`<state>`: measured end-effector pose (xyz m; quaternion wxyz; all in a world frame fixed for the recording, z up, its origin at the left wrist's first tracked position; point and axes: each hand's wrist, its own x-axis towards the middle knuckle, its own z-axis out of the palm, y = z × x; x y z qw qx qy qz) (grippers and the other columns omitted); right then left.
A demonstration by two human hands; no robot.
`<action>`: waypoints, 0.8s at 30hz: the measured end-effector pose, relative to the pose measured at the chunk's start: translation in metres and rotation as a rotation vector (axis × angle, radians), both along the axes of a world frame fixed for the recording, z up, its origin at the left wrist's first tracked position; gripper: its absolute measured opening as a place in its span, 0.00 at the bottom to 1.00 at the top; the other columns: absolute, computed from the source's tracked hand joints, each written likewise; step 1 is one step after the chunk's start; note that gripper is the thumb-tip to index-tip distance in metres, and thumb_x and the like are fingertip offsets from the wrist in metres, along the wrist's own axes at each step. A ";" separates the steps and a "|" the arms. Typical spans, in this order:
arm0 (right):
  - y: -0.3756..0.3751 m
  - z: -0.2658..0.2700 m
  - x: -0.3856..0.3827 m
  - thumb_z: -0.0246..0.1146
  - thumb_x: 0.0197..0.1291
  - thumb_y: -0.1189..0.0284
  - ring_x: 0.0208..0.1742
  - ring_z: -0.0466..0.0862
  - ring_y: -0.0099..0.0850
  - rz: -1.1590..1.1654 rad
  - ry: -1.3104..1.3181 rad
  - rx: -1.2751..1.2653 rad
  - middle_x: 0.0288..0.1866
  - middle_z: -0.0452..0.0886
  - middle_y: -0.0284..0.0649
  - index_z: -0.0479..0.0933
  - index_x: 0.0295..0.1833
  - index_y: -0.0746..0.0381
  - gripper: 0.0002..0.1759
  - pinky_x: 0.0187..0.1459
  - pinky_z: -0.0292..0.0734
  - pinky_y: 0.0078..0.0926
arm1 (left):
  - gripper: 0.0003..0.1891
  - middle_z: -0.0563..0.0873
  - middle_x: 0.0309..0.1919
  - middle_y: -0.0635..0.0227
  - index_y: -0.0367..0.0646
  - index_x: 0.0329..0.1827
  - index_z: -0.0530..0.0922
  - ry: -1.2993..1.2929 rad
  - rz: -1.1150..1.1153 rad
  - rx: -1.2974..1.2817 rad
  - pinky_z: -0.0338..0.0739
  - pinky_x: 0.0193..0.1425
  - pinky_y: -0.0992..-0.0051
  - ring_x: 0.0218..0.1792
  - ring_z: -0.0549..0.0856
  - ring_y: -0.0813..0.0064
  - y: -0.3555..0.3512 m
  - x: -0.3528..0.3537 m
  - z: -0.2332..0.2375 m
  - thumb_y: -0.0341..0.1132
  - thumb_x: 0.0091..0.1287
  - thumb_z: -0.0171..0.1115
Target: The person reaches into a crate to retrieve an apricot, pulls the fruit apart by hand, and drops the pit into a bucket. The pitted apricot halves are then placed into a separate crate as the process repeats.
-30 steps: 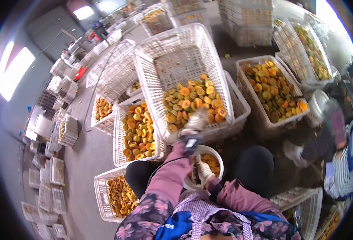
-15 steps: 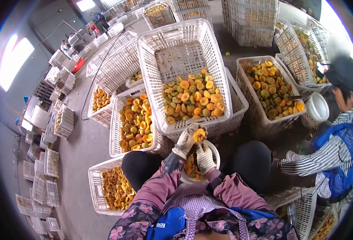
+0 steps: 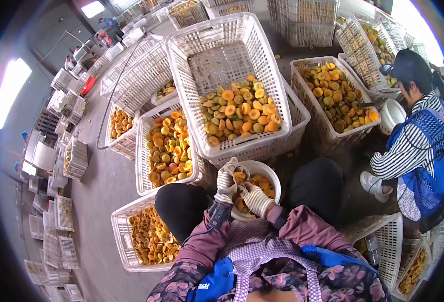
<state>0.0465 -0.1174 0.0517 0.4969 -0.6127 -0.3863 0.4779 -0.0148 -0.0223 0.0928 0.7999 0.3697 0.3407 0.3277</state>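
My left hand (image 3: pixel 226 182), in a striped knit glove, is closed around a yellow peach half (image 3: pixel 239 177). Against the fruit, the closed fingers of my gloved right hand (image 3: pixel 257 199) work from the other side; whatever they grip is hidden. Both hands are over the near side of a white bucket (image 3: pixel 276 183) with orange fruit scraps inside. Just beyond it, a tilted white crate (image 3: pixel 220 54) holds many peach halves (image 3: pixel 241 111) heaped at its near end.
To the left stand a crate of peach halves (image 3: pixel 167 151) and a crate of browner fruit pieces (image 3: pixel 152 234). Another full crate (image 3: pixel 332 98) is at right, beside a seated co-worker (image 3: pixel 416 146) and a white pail (image 3: pixel 392 117). Stacked crates (image 3: pixel 305 22) rise behind.
My hands have lowered the peach half toward the bucket and turned it, so less of its cut face shows. The co-worker at right sits more fully in view.
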 end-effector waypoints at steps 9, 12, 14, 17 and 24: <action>-0.019 0.066 0.001 0.54 0.61 0.48 0.11 0.63 0.22 0.012 1.063 -0.261 0.15 0.66 0.28 0.71 0.32 0.54 0.20 0.15 0.58 0.18 | 0.26 0.81 0.43 0.56 0.33 0.53 0.71 -1.225 0.536 -0.482 0.76 0.55 0.68 0.46 0.81 0.62 0.077 -0.015 0.022 0.50 0.68 0.48; -0.012 0.058 0.012 0.55 0.60 0.47 0.13 0.64 0.23 -0.139 0.900 -0.367 0.16 0.66 0.28 0.71 0.31 0.54 0.21 0.15 0.58 0.21 | 0.23 0.80 0.47 0.60 0.34 0.56 0.69 -0.851 0.645 -0.222 0.72 0.61 0.68 0.50 0.79 0.62 0.094 0.013 0.041 0.45 0.67 0.47; -0.002 0.042 0.017 0.57 0.59 0.48 0.11 0.64 0.24 -0.298 1.054 -0.404 0.14 0.69 0.28 0.72 0.27 0.52 0.20 0.13 0.59 0.22 | 0.18 0.81 0.44 0.60 0.41 0.47 0.75 -0.122 0.164 0.328 0.76 0.52 0.68 0.47 0.81 0.65 0.163 0.042 -0.063 0.46 0.69 0.45; 0.009 0.024 0.018 0.56 0.59 0.46 0.10 0.64 0.25 -0.314 1.024 -0.335 0.13 0.68 0.29 0.71 0.24 0.51 0.22 0.13 0.58 0.24 | 0.21 0.79 0.50 0.52 0.41 0.53 0.75 1.386 -0.575 0.994 0.71 0.58 0.65 0.51 0.79 0.56 0.180 0.105 -0.083 0.44 0.61 0.54; 0.019 0.010 0.015 0.55 0.59 0.46 0.09 0.61 0.26 -0.392 0.905 -0.330 0.12 0.66 0.28 0.69 0.23 0.49 0.22 0.12 0.55 0.24 | 0.28 0.72 0.58 0.47 0.43 0.57 0.74 1.362 -0.717 0.995 0.66 0.63 0.63 0.59 0.73 0.51 0.162 0.102 -0.044 0.52 0.59 0.53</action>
